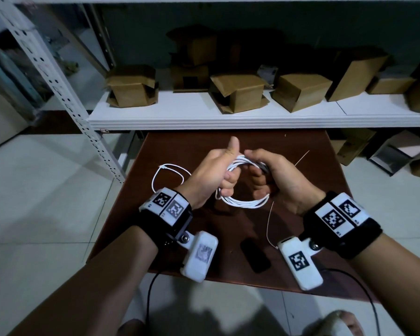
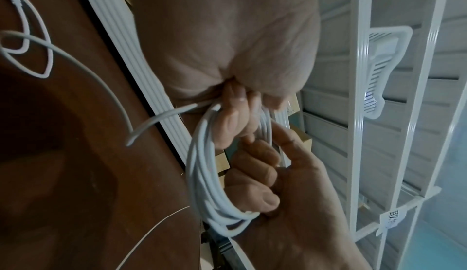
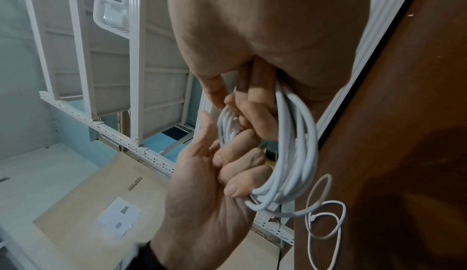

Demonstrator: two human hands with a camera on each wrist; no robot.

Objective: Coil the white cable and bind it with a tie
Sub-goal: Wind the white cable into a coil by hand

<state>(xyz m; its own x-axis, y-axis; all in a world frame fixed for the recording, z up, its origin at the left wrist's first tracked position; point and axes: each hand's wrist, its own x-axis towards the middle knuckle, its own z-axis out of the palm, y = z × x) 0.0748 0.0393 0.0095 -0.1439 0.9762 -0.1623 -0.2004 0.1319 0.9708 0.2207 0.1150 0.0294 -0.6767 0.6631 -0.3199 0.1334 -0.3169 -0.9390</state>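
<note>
Seemingly both hands (image 1: pixel 243 175) round cable (image 1: pixel 243 203)

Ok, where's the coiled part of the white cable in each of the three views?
Head: coil at centre, gripped between both hands above the brown table.
Left wrist: coil at centre, hanging below the palm.
Right wrist: coil right of centre.
Shared landmark: the loose cable end lying on the table.

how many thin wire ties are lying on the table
2: one tie lies on the brown table right of the right hand; another tie runs toward that wrist. Others may be hidden under the hands.
</note>
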